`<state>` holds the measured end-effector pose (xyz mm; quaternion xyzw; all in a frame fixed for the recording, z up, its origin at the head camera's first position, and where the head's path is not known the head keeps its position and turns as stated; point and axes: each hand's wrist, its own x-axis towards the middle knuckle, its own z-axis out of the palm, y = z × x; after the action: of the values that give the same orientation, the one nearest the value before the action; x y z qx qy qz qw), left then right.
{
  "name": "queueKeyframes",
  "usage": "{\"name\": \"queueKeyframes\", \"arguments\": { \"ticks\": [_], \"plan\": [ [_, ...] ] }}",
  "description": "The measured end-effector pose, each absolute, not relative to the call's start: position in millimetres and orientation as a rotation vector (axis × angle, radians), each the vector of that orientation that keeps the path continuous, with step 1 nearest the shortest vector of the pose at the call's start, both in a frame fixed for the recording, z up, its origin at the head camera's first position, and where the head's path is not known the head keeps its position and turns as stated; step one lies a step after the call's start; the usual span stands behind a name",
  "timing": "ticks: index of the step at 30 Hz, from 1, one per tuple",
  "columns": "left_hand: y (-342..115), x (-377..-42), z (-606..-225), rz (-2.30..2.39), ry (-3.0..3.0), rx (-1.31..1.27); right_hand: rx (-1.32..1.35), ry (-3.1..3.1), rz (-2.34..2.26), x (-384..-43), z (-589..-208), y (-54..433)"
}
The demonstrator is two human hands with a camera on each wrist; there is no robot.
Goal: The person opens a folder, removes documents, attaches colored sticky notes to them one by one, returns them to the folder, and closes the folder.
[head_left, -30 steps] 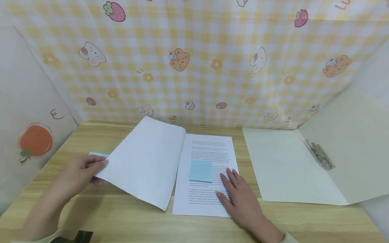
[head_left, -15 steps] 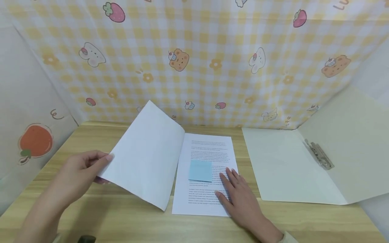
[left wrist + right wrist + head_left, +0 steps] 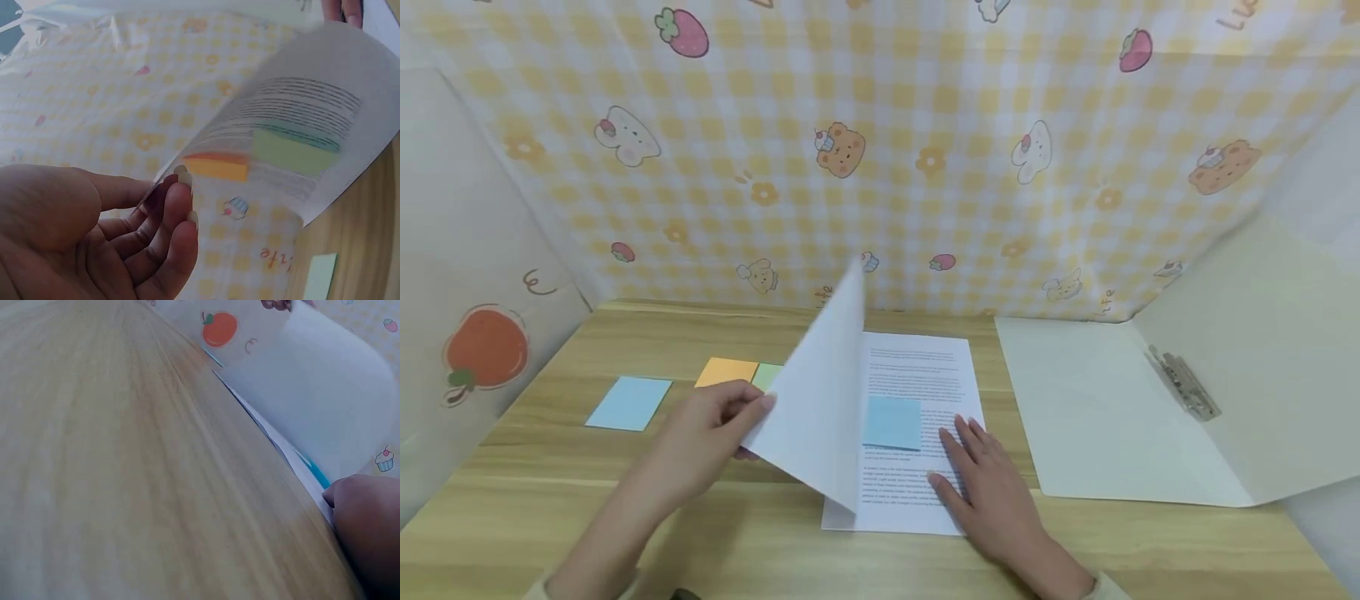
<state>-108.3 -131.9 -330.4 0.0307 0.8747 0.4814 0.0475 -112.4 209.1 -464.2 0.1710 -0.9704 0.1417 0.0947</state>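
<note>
My left hand [image 3: 718, 429] pinches the outer edge of a white page [image 3: 816, 408], which stands raised and curved over the printed sheets. In the left wrist view, the page's other side carries printed text, an orange sticky note [image 3: 215, 167] and a green sticky note [image 3: 294, 150]. A blue sticky note [image 3: 892, 422] is stuck on the printed sheet [image 3: 913, 504] beneath. Flat on that sheet's right side rests my right hand [image 3: 996, 492], its fingers spread and nearly straight.
Left on the wooden table [image 3: 760, 558] lie a blue note [image 3: 628, 403], an orange note [image 3: 726, 372] and a partly hidden green note [image 3: 766, 376]. To the right, an open cream folder [image 3: 1075, 417] has a metal clip [image 3: 1185, 385]. A checked cloth [image 3: 925, 208] hangs behind.
My left hand has carried the page's edge rightward, and the page now stands steeper. Notes on the table at left have come into view. My right hand has stayed in place.
</note>
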Motion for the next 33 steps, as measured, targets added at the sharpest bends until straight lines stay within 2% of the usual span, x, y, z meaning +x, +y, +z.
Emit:
{"name": "queueKeyframes", "arguments": {
  "ticks": [17,26,33],
  "plan": [
    [-62.6,-125.5,-368.4,1.449,2.629,0.165,0.473,-2.854,0.488,-116.3,-463.2,210.2],
    [-30.1,-128.5,-390.4,1.160,2.863,0.374,0.292,-2.817,0.850,-116.1,-461.1,211.6],
    [-12.7,-124.0,-399.0,1.120,2.871,0.452,0.180,-2.784,1.113,-118.3,-455.6,213.7]
  ]
}}
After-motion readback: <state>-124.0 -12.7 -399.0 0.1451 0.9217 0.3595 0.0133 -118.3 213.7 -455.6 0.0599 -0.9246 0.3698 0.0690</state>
